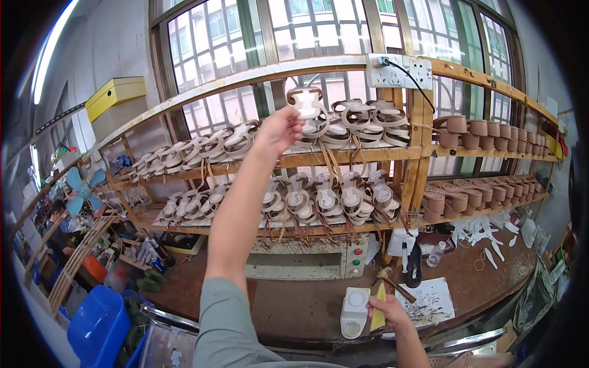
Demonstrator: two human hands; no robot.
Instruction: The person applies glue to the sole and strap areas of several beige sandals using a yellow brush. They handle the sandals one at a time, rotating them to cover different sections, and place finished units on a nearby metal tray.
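Observation:
My left hand [281, 130] is stretched up to the upper shelf, its fingers closed at the edge of a strappy sandal [307, 105] with a white insole and brown trim. That sandal stands higher than the pale sandals [334, 134] beside it. Low over the worktop, my right hand [394, 311] pinches a yellow wedge-shaped piece [378, 308] between thumb and fingers. Just left of it is a white block-like object [354, 313] with a round top. A hammer-like tool [396, 285] lies close behind the right hand.
More sandals with hanging straps [328, 199] fill the lower shelf [294, 229]. Brown shoe parts [454, 199] line the right shelves. A stained paper sheet [432, 303], a bottle [436, 254] and white cut pieces [481, 230] lie on the worktop [294, 300]. A blue chair [98, 328] stands lower left.

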